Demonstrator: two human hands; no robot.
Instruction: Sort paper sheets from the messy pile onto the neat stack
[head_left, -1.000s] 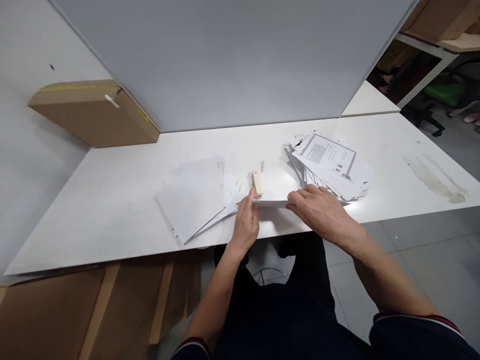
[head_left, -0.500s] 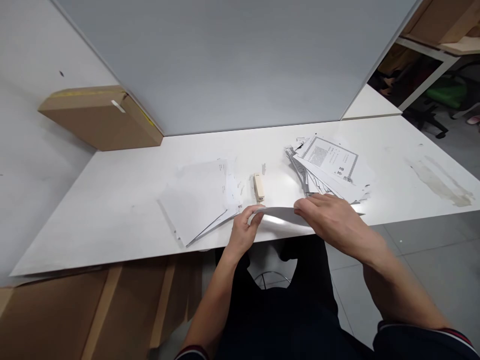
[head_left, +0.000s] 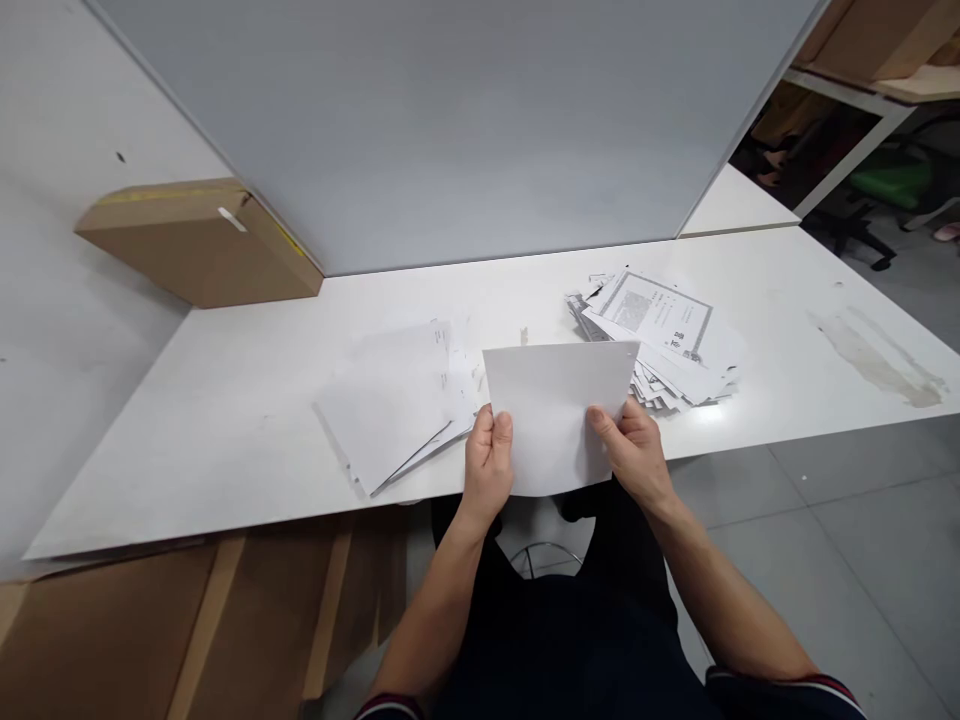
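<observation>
Between my two hands a white sheet of paper [head_left: 559, 400] is held up, its blank side facing me. My left hand [head_left: 489, 465] pinches its left edge, thumb on the near face. On the opposite edge my right hand [head_left: 636, 450] grips it the same way. Whether it is one sheet or more I cannot tell. To the left lies a pile of white papers [head_left: 397, 400], mostly blank on top. At the right, behind the held paper, is a messy stack of printed papers [head_left: 660, 320], with a bordered certificate-like page uppermost. The stapler seen earlier is now hidden behind the held paper.
The white table [head_left: 225, 430] has a stained patch [head_left: 870, 355] at its right. A cardboard box [head_left: 210, 245] stands at the back left against the grey panel [head_left: 465, 130]. Cardboard boxes [head_left: 247, 610] sit below the table's left front. A green chair [head_left: 892, 180] is at far right.
The paper has swung from nearly edge-on to upright, showing its blank face and covering the stapler. My right hand has moved down to its right edge; my left hand has lowered slightly.
</observation>
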